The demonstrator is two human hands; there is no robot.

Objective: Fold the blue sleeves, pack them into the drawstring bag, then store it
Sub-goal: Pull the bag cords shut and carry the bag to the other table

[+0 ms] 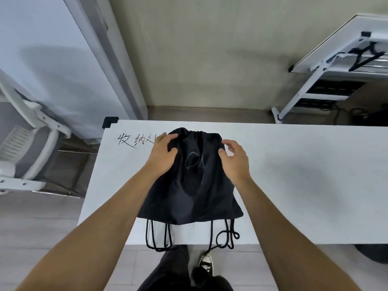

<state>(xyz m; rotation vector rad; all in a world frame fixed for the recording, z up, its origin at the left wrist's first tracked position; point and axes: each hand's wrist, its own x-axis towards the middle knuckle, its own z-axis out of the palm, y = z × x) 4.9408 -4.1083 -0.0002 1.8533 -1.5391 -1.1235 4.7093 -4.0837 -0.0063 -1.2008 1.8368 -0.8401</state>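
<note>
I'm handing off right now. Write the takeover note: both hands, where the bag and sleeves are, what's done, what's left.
Left hand: on the drawstring bag, near its top left corner, thumb pressing the fabric.
Right hand: at the top right corner, fingers loosely curled; grip unclear.
Bag lies on the white table, mouth cinched, cords hanging over the near edge.
Blue sleeves: not visible, presumably packed inside.
Left: store the bag.

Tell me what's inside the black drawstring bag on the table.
Cannot be seen: the black drawstring bag is cinched at the top and opaque. No blue sleeves show. The left hand rests on it; the right hand is at its edge.
</note>
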